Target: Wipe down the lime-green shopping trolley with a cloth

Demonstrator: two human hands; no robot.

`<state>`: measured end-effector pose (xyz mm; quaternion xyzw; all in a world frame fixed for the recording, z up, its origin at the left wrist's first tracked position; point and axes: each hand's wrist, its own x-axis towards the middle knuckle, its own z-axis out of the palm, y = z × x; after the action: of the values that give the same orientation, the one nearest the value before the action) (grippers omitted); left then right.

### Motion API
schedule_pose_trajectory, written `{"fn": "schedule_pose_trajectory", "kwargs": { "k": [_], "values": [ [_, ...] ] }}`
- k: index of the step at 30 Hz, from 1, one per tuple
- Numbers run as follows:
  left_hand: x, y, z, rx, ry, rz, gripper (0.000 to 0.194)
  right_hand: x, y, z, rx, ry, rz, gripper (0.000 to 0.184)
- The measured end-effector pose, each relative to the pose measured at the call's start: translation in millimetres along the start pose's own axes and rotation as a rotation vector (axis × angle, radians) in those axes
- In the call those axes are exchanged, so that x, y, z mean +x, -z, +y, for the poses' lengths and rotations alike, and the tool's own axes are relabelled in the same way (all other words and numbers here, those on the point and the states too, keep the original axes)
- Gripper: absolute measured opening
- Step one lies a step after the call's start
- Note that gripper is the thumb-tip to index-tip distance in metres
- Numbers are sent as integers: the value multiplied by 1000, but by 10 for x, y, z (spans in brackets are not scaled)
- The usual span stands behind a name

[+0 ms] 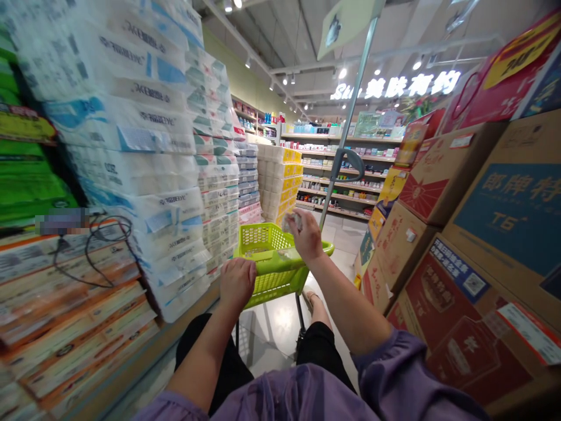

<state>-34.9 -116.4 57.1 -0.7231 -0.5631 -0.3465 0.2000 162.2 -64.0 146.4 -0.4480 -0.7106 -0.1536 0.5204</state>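
Observation:
My left hand (238, 282) is closed around the left side of the handle of a lime-green shopping cart (274, 287). Its basket has perforated walls, and little of the inside shows. My right hand (308, 235) is raised just over the right part of the handle, fingers pinched on a crumpled whitish wad (292, 222), perhaps tissue or thin plastic. Just beyond it, a slanting grey pole (355, 99) with a dark grey loop grip (349, 165) rises from beside the basket's right side.
Tall stacks of wrapped paper packs (162, 152) line the left. Cardboard cartons (504, 199) are piled along the right. Between them runs a shiny tiled floor (258, 336), leading to stocked shelves (342, 169) at the back. A black cable (92, 251) hangs over orange-striped packs at left.

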Motion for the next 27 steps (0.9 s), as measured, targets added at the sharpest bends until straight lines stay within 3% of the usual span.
{"fn": "schedule_pose_trajectory", "kwargs": {
  "k": [4, 7, 13, 18, 21, 24, 27],
  "values": [
    [-7, -18, -4, -2, -12, 15, 33, -517, -119, -188, 69, 277, -436, 26],
    [-11, -31, -17, -4, -7, 16, 34, -782, -131, -206, 14, 254, -484, 27],
    [-36, -86, 14, -56, 22, 68, 32, -886, -222, -163, -153, 24, -329, 45],
    [-42, -155, 1, -58, 4, 70, 34, -976, -366, -341, -69, 218, -370, 38],
    [-41, -167, -37, -72, -7, 54, 34, -942, -344, -278, -29, 287, -413, 44],
    [-45, -173, -49, -92, 1, 50, 33, -897, -312, -93, -67, 174, -358, 49],
    [-51, -192, -17, -112, 11, 71, 32, -927, -341, -48, -115, 47, -273, 41]
  ]
}}
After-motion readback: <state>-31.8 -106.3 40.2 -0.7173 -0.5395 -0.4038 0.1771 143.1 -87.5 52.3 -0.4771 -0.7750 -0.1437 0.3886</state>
